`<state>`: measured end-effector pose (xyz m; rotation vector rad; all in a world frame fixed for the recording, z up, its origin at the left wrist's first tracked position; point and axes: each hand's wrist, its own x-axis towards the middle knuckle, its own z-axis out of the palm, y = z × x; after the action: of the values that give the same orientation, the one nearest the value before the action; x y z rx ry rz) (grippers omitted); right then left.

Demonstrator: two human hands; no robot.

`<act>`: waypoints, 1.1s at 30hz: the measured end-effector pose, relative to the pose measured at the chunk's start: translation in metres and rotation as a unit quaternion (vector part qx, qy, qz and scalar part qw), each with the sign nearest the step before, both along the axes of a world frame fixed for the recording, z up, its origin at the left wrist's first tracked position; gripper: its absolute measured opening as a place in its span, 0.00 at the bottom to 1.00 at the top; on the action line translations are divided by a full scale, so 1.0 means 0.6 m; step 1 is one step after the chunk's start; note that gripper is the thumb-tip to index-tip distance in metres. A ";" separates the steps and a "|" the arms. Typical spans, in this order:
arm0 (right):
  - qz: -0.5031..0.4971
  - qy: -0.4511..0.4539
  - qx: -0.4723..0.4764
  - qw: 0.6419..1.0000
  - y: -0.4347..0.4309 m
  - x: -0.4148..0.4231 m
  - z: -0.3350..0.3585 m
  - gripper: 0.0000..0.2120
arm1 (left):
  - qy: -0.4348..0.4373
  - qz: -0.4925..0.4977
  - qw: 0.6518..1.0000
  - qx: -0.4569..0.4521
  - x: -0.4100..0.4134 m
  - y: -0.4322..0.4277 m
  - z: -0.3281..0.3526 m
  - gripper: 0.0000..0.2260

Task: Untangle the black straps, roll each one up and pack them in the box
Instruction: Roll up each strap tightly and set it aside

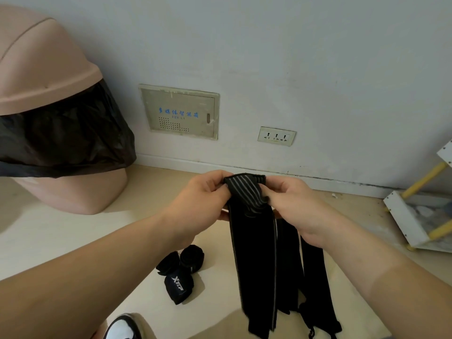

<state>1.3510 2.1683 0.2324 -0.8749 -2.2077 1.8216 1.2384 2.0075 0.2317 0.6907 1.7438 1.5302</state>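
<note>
Lying on floor [61, 241], left: three rolled straps [181, 272], apparently finished. Pinching striped end of hanging strap [253, 265] with left hand [203, 194] and right hand [293, 201], fingers curled on fabric, likely starting roll. Dangling right: more unrolled straps [311, 277]. Seeing no box.

left hand [200, 194]: raised mid-frame, fingers [216, 183] curled, pinching folded top end of black strap [253, 243]
right hand [296, 204]: level with left, just beside it, thumb and fingers pinching same strap end
left forearm [97, 270]: bare, reaching in from lower left
right forearm [381, 270]: bare, reaching in from lower right
</note>
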 end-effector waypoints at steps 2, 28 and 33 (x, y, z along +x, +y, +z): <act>-0.005 0.007 0.002 1.000 -0.004 0.003 0.000 0.06 | -0.021 -0.012 1.000 -0.005 -0.002 0.000 0.001 0.12; -0.017 0.086 -0.043 0.995 -0.023 0.008 0.021 0.13 | 0.060 0.050 0.997 0.015 0.002 -0.002 0.007 0.11; -0.027 0.090 -0.013 0.995 -0.029 0.003 0.017 0.19 | 0.089 0.044 0.995 0.015 0.005 -0.006 0.005 0.14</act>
<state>1.3530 2.1510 0.2425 -0.7347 -2.0358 1.8308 1.2412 2.0039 0.2348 0.7959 1.9070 1.5993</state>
